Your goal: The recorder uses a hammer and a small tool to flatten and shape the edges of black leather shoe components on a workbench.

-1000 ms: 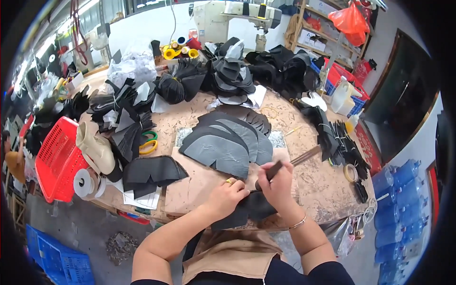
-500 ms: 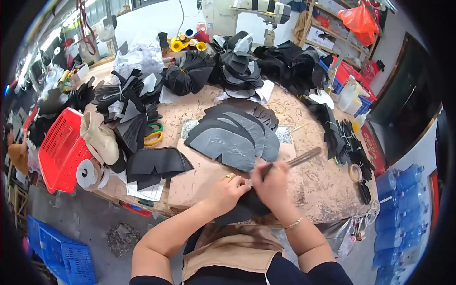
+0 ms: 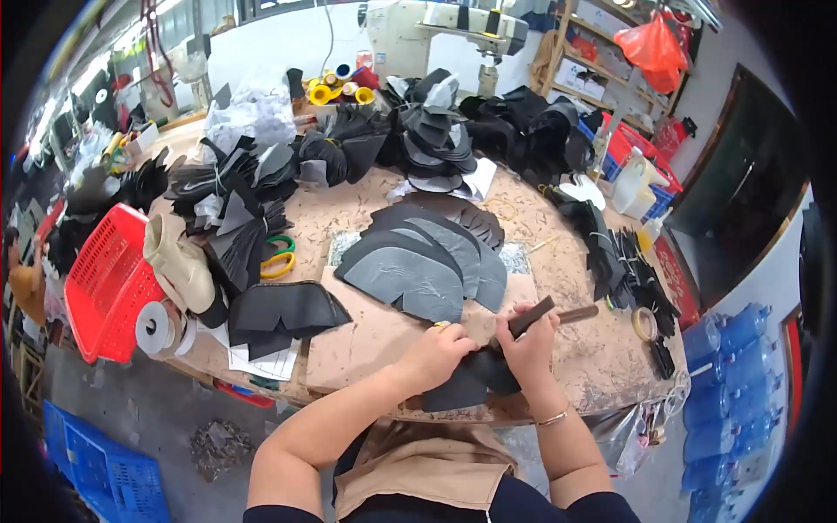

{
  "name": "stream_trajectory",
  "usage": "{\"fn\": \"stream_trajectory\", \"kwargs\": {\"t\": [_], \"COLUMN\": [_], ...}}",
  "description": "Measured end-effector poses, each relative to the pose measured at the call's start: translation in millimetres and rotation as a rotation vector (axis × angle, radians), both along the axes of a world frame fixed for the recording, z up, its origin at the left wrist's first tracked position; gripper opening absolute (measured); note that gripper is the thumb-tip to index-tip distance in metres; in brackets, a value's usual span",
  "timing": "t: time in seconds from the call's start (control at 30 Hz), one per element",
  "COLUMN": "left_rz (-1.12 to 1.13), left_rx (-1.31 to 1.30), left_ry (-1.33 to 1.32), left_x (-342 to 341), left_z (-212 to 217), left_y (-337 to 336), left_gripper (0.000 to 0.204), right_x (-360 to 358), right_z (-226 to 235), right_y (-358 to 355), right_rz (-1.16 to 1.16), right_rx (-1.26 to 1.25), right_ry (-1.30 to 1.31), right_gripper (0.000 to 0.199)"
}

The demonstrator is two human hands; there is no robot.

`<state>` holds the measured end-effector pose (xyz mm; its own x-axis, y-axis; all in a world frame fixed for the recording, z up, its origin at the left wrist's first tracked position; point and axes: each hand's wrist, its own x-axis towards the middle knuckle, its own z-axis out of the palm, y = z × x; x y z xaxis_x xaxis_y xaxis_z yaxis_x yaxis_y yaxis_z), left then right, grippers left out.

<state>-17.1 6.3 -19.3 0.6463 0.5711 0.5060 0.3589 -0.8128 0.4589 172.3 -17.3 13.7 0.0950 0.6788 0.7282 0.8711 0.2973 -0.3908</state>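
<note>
Black piece: a smooth, matte panel (image 3: 456, 390) with a rounded outline lies at the front of the desk (image 3: 580, 379), below both hands; its upper part is partly hidden.
Left hand: the fingers of the left hand (image 3: 440, 356) bunch together at the panel's upper edge; whether they pinch it, one cannot tell.
Right hand: the fingers of the right hand (image 3: 528, 342) wrap a dark brown tool (image 3: 534, 317), bar-shaped and sloping, with a stick-like part jutting rightward.
Cut stack: grey and black pieces (image 3: 405, 277), curved along the top and faintly creased, fan out beyond the hands.
Board: a flat tan sheet (image 3: 344, 342) lies under the stack's near edge.
At left: a notched black stack (image 3: 283, 321) sits near a cream boot (image 3: 179, 266).
</note>
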Motion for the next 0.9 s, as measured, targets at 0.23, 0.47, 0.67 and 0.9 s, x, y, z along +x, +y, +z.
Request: {"fn": "stream_trajectory", "kwargs": {"t": [0.23, 0.47, 0.67, 0.9], "left_rz": [0.039, 0.024, 0.065, 0.058], "left_rx": [0.083, 0.120, 0.122, 0.106], "left_ry": [0.102, 0.116, 0.079, 0.146], "left_x": [-3, -4, -4, -19], "left_z": [10, 8, 6, 12], "left_y": [-8, -3, -5, -12], "left_gripper": [0.025, 0.022, 0.018, 0.021], "right_x": [-6, -3, -5, -10], "right_z": [18, 21, 6, 19], "right_y": [-3, 7, -1, 0], "right_rz": [0.074, 0.162, 0.083, 0.196], "right_rx": [0.097, -0.086, 0.037, -0.039], "right_ry": [0.175, 0.060, 0.027, 0.008], "right_gripper": [0.022, 0.021, 0.021, 0.023]}}
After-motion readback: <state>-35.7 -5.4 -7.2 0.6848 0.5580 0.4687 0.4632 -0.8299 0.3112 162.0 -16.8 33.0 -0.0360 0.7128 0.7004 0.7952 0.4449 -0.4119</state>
